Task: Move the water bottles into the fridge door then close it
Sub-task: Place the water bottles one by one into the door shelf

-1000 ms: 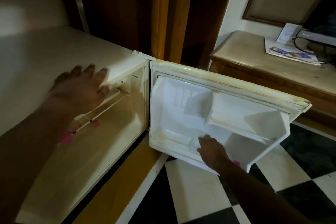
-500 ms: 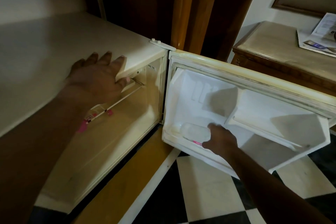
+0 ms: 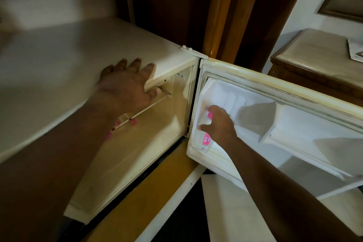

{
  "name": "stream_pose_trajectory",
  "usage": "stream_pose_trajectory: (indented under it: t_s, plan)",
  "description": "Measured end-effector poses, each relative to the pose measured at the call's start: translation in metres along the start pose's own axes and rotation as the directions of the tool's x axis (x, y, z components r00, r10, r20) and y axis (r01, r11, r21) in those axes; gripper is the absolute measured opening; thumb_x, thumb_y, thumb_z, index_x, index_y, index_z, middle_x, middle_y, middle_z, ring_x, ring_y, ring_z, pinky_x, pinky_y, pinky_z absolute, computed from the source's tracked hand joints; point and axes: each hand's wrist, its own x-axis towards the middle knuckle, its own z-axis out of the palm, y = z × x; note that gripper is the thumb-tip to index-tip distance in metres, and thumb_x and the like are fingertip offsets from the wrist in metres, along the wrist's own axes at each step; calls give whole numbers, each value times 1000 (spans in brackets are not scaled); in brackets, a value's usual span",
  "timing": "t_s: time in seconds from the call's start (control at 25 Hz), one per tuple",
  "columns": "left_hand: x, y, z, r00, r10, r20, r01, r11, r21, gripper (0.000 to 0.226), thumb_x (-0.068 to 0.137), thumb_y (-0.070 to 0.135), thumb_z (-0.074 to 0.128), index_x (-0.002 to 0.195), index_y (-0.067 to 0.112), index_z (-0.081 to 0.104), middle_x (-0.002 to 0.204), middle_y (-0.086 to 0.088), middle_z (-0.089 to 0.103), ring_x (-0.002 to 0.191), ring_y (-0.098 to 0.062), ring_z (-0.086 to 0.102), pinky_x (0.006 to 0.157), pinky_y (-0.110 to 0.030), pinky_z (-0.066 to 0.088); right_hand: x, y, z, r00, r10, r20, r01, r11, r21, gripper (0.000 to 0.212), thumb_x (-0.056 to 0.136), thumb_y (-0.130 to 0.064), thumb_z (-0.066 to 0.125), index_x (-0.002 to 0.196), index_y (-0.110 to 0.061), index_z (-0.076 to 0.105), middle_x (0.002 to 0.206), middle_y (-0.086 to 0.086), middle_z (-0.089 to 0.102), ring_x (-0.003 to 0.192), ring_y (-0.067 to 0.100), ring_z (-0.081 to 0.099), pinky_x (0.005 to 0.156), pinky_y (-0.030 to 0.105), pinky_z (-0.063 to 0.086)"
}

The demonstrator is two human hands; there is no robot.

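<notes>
Right hand (image 3: 220,125) grasped clear plastic pink-labelled water bottle (image 3: 206,139), upright in cream fridge door (image 3: 255,76); left hand (image 3: 127,86), fingers spread, lay flat on fridge top (image 3: 59,65).

Door shelf (image 3: 222,155) free beside bottle (image 3: 206,139)

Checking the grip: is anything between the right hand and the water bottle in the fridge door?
Nothing. In the head view the right hand wraps directly around the clear pink-labelled water bottle standing in the white fridge door.

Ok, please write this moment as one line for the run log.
right hand: on bottle in fridge door | left hand: resting on fridge top | door: open
</notes>
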Motion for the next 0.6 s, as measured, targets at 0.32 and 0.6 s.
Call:
stream_pose_trajectory:
  t_s: [0.32,0.6]
  plan:
    - [12,-13,-7,987,118,110,-101,984,-145,62,95,61,17,153,41,5,165,4,2,151,-23,-1,117,-48,5,-46,-68,31,927,-59,-370,20,994,-108,82,84,-52,61,141,1,36,146,22,35,129,43,38,98,56,46]
    - [16,-10,-3,991,79,107,-57,980,-190,61,92,61,20,151,46,11,165,8,6,151,-20,1,116,-46,4,-83,-179,137,864,-503,-18,496,844,204,71,83,-49,61,141,-16,35,135,17,48,120,34,51,93,50,52]
